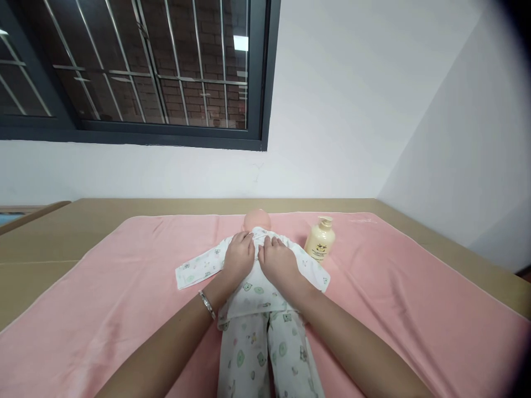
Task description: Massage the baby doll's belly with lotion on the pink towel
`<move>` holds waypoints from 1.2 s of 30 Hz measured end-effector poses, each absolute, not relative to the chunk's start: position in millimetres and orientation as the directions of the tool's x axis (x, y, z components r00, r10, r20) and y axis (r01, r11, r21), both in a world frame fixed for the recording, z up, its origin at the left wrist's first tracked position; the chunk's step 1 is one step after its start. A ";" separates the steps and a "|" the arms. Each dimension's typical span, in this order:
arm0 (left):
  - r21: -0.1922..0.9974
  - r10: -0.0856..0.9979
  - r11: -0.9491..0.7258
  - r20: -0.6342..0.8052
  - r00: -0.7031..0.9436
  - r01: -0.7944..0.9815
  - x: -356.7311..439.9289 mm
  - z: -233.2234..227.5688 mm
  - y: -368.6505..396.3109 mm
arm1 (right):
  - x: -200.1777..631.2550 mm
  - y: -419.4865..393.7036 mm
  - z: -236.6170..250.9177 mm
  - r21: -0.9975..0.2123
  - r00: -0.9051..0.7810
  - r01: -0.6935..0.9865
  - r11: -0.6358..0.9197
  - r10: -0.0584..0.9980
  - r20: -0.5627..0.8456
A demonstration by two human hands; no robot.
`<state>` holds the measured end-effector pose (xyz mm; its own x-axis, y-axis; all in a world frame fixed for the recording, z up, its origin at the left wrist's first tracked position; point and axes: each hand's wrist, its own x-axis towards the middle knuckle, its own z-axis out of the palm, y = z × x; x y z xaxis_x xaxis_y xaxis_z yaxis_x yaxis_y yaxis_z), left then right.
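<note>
A baby doll [256,219] lies stretched out in front of me, its smooth head at the far end. It wears a white long-sleeved shirt [260,287] with a small green print, and matching trousers [245,354]. Both sleeves spread out to the sides. On the left half of the shirt's upper part rests my left hand [239,255], fingers laid over the cloth. Beside it, a small gap apart, my right hand [279,261] lies on the other half with its fingers extended. The undersides of both hands are hidden.
A cream pump bottle [320,240] stands by the doll's right-hand sleeve. Pink cloth [136,309] covers the tan padded surface [50,243] beneath. Behind are a white wall [332,110] and a dark-framed window [256,72] with bars. A silver bracelet [207,304] circles my left wrist.
</note>
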<state>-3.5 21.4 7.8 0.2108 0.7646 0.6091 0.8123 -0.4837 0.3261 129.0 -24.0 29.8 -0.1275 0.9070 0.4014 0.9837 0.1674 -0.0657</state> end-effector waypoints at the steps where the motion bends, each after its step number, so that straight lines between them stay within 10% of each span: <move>1: 0.326 0.765 -0.478 0.610 0.205 0.816 -3.2 7.6 20.8 | 128.0 -25.9 29.7 -0.049 -0.139 0.984 0.173 0.905 0.403; 12: 0.049 0.740 -0.395 0.608 0.287 0.917 1.5 16.1 8.6 | 145.3 -7.9 35.4 -0.223 -0.199 0.931 0.289 0.913 0.357; 23: 0.139 0.849 -0.224 0.513 0.123 0.965 4.4 20.5 3.9 | 133.0 -21.5 33.3 -0.193 -0.182 0.939 0.285 0.888 0.423; 36: 0.290 0.816 -0.444 0.522 0.249 0.848 -3.6 12.0 24.3 | 129.0 -29.6 38.7 -0.154 -0.166 0.955 0.252 0.889 0.428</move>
